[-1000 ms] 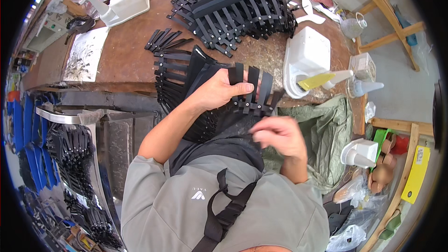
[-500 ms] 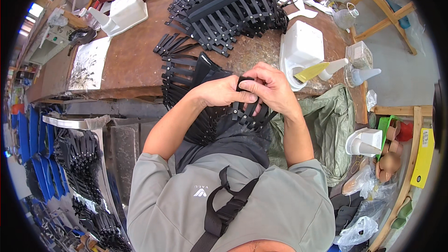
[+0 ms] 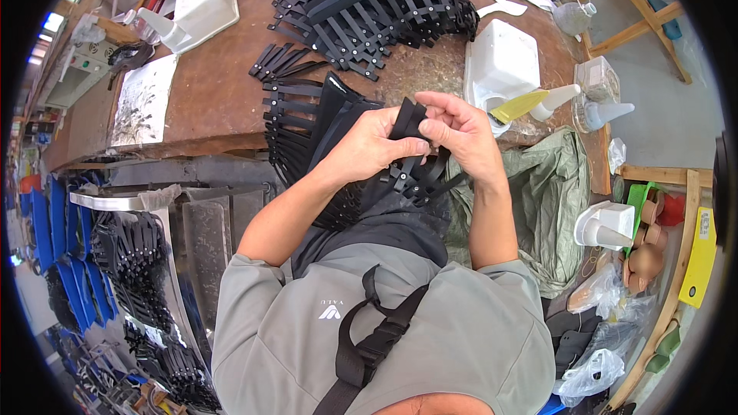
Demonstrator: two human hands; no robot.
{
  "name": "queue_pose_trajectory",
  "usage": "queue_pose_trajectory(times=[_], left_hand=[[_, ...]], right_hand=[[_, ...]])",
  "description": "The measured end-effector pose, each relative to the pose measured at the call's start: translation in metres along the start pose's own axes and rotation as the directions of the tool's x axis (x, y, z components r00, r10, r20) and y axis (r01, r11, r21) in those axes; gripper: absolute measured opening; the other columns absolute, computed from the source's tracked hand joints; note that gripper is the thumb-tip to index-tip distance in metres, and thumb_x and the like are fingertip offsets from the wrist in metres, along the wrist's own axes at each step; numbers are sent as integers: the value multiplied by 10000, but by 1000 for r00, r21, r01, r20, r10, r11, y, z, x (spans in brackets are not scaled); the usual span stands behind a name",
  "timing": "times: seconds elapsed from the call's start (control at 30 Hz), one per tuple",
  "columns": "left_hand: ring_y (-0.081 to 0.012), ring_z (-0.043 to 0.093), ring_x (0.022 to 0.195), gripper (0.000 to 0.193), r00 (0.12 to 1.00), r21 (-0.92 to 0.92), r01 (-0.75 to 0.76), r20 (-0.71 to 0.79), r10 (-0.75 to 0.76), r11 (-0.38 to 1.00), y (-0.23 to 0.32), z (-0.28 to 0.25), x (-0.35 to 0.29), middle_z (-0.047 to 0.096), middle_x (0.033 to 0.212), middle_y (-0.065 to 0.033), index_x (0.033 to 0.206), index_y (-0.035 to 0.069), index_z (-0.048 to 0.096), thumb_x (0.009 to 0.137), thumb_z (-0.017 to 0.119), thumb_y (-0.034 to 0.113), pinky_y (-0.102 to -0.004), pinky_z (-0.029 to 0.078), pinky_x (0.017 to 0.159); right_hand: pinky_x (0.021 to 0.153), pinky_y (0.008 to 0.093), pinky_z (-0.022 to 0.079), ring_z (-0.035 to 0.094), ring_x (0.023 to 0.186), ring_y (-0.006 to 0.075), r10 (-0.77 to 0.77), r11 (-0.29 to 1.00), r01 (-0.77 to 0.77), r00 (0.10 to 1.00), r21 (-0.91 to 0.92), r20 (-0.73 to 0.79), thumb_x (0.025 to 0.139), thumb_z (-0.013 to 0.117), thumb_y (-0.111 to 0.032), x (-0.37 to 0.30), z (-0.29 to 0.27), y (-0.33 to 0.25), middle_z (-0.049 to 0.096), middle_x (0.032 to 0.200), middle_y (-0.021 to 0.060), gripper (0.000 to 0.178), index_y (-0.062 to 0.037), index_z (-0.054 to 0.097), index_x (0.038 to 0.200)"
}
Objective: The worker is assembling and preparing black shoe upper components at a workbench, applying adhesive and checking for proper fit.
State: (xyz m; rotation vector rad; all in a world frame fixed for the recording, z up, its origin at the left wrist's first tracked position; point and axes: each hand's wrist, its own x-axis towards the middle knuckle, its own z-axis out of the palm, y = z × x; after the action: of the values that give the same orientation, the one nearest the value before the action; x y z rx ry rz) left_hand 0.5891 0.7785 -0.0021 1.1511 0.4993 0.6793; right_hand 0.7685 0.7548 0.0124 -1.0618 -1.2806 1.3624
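Black strap piece (image 3: 407,119) pinched between both hands at the near edge of the workbench. Left hand (image 3: 367,146) grips it from the left, fingers curled round its lower part. Right hand (image 3: 460,134) grasps its upper end from the right, thumb and forefinger closed on it. Piece stands roughly upright, above a fanned bundle of black slatted strips (image 3: 307,127) that hangs over the near edge of the brown workbench (image 3: 215,100). Just right of the hands: white plastic container (image 3: 503,65) and a yellow-tipped squeeze bottle (image 3: 530,104), lying tilted. Far side of the bench: large pile of black strap assemblies (image 3: 369,0). Far left: white tray (image 3: 201,9). Right of the person: green sack (image 3: 550,200) draped below the bench edge.
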Motion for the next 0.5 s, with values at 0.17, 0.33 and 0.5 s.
queue_pose_trajectory(times=[0.17,0.33,0.5], left_hand=[[-70,575,754,120,998,-1,11,-66,-11,1000,-10,-2,4,648,830,-16,945,-8,650,844,657,58,-230,470,681],[-62,562,729,145,990,-3,84,-116,-84,996,-11,-1,3,651,826,-12,972,-3,672,849,659,73,-225,465,655],[-61,548,714,142,988,8,81,-135,-80,997,-14,1,4,644,818,-5,964,-5,667,856,654,86,-222,456,642]], right_hand=[[574,224,517,585,690,71,84,996,-85,996,27,29,846,655,-39,-5,-3,0,606,848,14,216,35,624,1046],[576,190,442,541,664,50,91,996,-91,995,0,-31,849,666,-68,-11,-10,11,602,825,-5,219,23,632,1046],[544,182,399,500,627,39,52,999,-52,997,-11,-56,843,673,-71,-12,-12,15,586,787,-24,223,14,640,1047]])
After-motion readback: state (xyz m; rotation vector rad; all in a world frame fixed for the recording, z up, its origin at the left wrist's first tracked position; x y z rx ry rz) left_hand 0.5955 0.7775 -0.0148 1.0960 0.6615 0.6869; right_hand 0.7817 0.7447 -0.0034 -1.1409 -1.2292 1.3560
